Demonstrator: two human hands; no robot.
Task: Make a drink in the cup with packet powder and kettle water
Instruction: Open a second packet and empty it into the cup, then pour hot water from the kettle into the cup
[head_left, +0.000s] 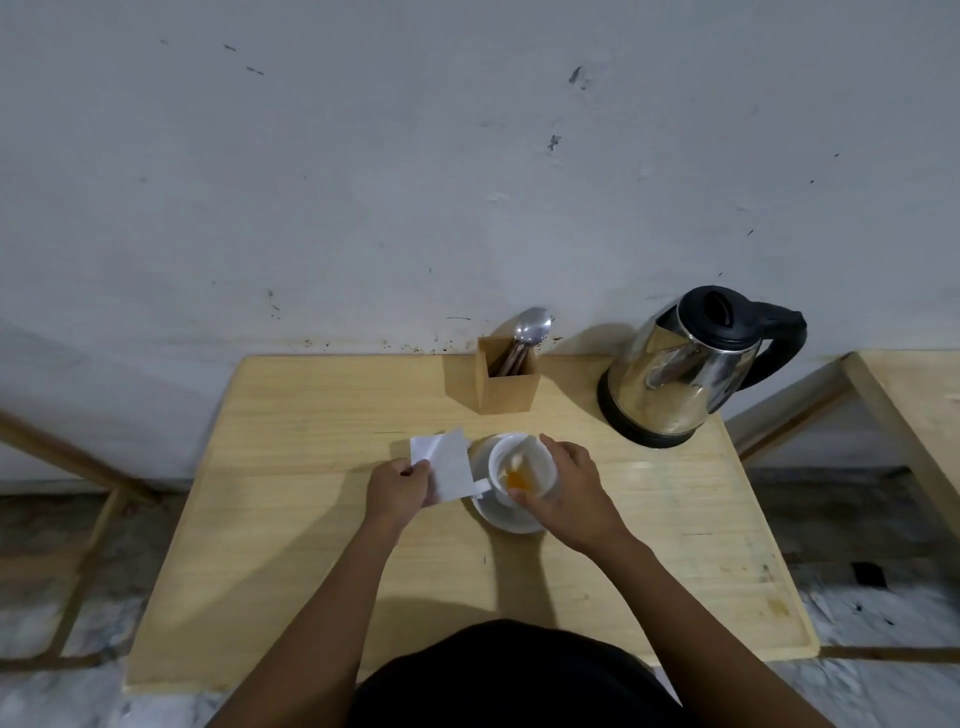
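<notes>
A white cup (519, 460) stands on a white saucer (511, 519) in the middle of the wooden table (311, 519). Orange powder (517, 480) lies in the cup's bottom. My right hand (569, 491) wraps around the cup's right side, thumb and fingers on the rim. Just left of the cup, my left hand (397, 491) pinches a white packet (447, 467), which lies flat and angled beside the saucer. A steel kettle (685, 369) with a black lid and handle stands at the back right of the table.
A small wooden holder (506, 384) with spoons (530, 327) stands at the table's back edge, against the grey wall. Another wooden table (914, 415) is at the right. Wooden frame legs show at the left.
</notes>
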